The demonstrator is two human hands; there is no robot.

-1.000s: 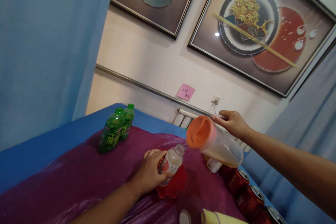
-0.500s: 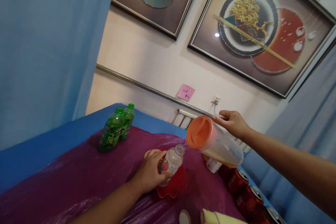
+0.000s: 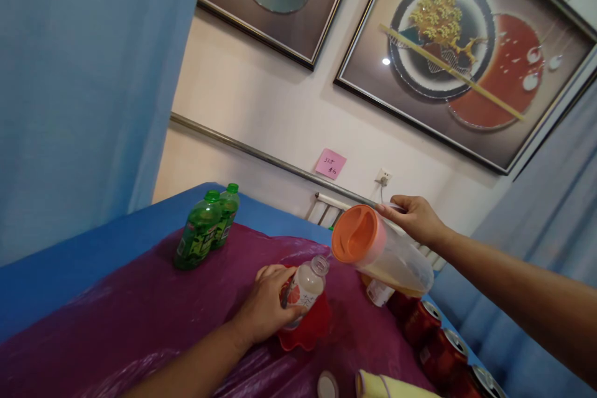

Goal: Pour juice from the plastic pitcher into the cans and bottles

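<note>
My left hand (image 3: 265,305) is wrapped round a clear bottle (image 3: 305,292) with a white label and an open mouth. Beneath the bottle lies a red scalloped dish (image 3: 310,326). My right hand (image 3: 413,217) grips the handle of a translucent pitcher (image 3: 401,267), tipped nearly on its side, with some liquid along its lower wall. The pitcher's orange lid (image 3: 355,234) faces the bottle's mouth, close to its right. A thin stream seems to show between lid and mouth, too faint to make out well.
Two green bottles (image 3: 198,233) stand at the back left of the purple sheet (image 3: 186,317). Several red cans (image 3: 441,354) line the right edge. A round lid (image 3: 328,385) and a yellow cloth (image 3: 392,387) lie in front. Another labelled container (image 3: 379,292) sits behind the pitcher.
</note>
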